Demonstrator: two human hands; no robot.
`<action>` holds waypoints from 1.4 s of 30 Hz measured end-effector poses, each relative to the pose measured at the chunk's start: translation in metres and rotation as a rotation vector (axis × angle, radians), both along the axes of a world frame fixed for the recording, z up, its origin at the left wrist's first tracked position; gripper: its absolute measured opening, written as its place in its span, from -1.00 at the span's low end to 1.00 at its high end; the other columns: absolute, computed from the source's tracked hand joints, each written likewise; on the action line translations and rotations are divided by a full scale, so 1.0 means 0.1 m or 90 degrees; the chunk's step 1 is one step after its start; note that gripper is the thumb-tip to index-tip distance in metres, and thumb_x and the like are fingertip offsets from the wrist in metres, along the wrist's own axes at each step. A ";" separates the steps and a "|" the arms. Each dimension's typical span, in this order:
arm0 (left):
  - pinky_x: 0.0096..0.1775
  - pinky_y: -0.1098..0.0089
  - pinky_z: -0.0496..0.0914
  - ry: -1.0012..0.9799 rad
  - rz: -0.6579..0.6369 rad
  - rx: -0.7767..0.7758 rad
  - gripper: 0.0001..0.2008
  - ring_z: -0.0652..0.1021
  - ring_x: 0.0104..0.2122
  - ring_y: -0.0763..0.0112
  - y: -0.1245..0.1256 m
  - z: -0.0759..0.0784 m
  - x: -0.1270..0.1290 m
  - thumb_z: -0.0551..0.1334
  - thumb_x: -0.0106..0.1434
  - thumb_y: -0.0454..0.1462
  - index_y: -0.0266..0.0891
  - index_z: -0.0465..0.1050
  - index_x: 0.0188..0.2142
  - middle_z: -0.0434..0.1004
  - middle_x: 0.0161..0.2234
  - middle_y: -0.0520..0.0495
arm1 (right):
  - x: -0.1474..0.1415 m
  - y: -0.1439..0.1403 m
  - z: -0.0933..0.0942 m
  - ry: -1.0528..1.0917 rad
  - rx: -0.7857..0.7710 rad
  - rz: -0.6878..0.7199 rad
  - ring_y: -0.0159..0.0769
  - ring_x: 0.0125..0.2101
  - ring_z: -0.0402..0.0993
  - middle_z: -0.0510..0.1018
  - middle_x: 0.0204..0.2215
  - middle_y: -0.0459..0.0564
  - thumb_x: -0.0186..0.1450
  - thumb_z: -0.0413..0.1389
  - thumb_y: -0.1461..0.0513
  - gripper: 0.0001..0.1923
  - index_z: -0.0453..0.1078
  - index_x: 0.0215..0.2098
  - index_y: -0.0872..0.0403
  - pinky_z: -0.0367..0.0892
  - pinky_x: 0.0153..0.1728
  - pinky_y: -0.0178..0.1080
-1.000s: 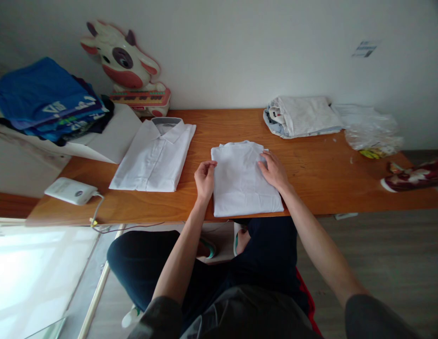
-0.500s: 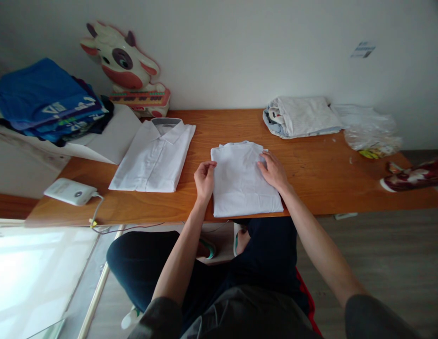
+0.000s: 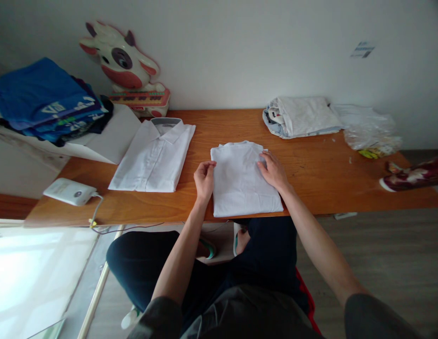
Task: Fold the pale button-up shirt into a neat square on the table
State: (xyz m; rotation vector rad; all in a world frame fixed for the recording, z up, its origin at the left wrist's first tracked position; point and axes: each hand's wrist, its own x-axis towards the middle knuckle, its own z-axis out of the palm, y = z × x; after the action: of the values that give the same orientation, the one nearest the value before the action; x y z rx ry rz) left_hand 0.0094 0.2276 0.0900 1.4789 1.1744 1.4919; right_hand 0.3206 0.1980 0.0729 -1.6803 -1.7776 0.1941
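A folded white shirt (image 3: 242, 181) lies back-up near the front edge of the wooden table (image 3: 311, 179). My left hand (image 3: 204, 180) grips its left edge, thumb on top and fingers curled at the side. My right hand (image 3: 273, 170) rests flat on the shirt's right side near the top, fingers spread on the cloth. A second folded white shirt (image 3: 153, 155), collar showing, lies to the left, apart from both hands.
A stack of folded light clothes (image 3: 302, 116) and a crumpled clear plastic bag (image 3: 372, 128) sit at the back right. A cow-shaped toy keyboard (image 3: 129, 70) leans on the wall. Blue clothes (image 3: 45, 101) pile at far left; a white device (image 3: 68, 191) with cable lies at the table's left end.
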 end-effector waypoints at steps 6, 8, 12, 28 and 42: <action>0.05 0.20 0.49 -0.001 0.004 -0.008 -0.83 0.64 -0.07 0.20 0.00 0.00 -0.01 0.23 0.44 -0.17 -0.12 0.61 -0.15 0.69 -0.13 -0.10 | 0.00 0.00 0.02 -0.006 -0.006 -0.003 0.03 0.44 0.22 0.39 0.39 0.16 0.52 0.02 0.00 -0.51 0.38 0.32 0.00 0.13 0.48 0.21; 0.05 0.20 0.48 -0.001 0.008 -0.008 -0.83 0.64 -0.07 0.20 -0.01 0.00 -0.01 0.23 0.44 -0.17 -0.12 0.61 -0.14 0.69 -0.13 -0.10 | -0.01 -0.01 0.02 0.001 -0.006 -0.003 0.02 0.45 0.21 0.39 0.39 0.16 0.52 0.02 0.00 -0.51 0.38 0.32 0.00 0.12 0.48 0.20; 0.05 0.20 0.48 0.005 0.010 -0.001 -0.83 0.64 -0.08 0.20 -0.01 0.01 -0.01 0.23 0.44 -0.18 -0.13 0.61 -0.15 0.69 -0.13 -0.10 | 0.00 -0.01 0.02 0.005 -0.004 -0.005 0.03 0.44 0.22 0.39 0.39 0.15 0.52 0.02 -0.01 -0.51 0.39 0.31 -0.01 0.13 0.48 0.21; 0.07 0.20 0.48 -0.001 0.011 0.000 -0.84 0.64 -0.08 0.21 0.02 -0.01 0.01 0.23 0.41 -0.19 -0.13 0.60 -0.17 0.69 -0.14 -0.09 | 0.01 0.00 0.03 0.000 0.010 -0.001 0.01 0.40 0.30 0.45 0.34 0.15 0.52 0.04 0.03 -0.55 0.42 0.28 -0.02 0.19 0.45 0.20; 0.09 0.17 0.49 0.008 0.016 -0.012 -0.82 0.66 -0.05 0.18 -0.04 0.03 -0.01 0.25 0.42 -0.17 -0.13 0.62 -0.11 0.71 -0.09 -0.11 | 0.01 -0.01 0.03 0.009 0.003 0.012 0.04 0.43 0.23 0.40 0.38 0.13 0.47 0.10 0.00 -0.50 0.40 0.31 -0.05 0.15 0.47 0.25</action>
State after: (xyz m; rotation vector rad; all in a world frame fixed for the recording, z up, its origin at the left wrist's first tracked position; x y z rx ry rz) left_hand 0.0086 0.2240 0.0926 1.4687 1.2149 1.4860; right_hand 0.3218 0.1975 0.0763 -1.6560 -1.7827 0.2090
